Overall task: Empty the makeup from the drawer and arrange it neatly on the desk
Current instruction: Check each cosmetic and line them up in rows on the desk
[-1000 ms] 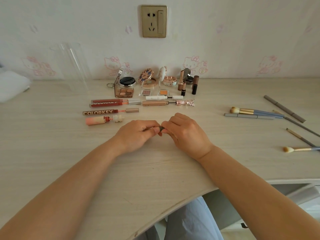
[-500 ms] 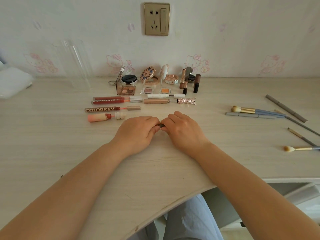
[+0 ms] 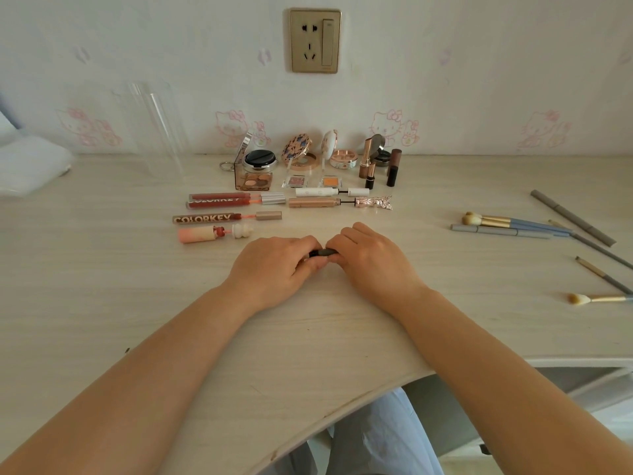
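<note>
Dark and small, a tube (image 3: 320,252) sits at mid-frame between our left hand (image 3: 274,265) and right hand (image 3: 373,258), both pinching it just above the desk (image 3: 102,303) (most of it is hidden by fingers). Above the hands lie lip glosses (image 3: 219,210), mascaras (image 3: 335,197) and open compacts (image 3: 298,154). At upper left stands a clear box (image 3: 150,128); what it holds we cannot tell. Brushes (image 3: 513,225) lie at right.

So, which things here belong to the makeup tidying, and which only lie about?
Job:
- small dark tube, in the grip of left hand and right hand
- red COLORKEY lip gloss tubes
- blue-handled makeup brushes

Lying about:
- gold wall socket
- clear plastic box
</note>
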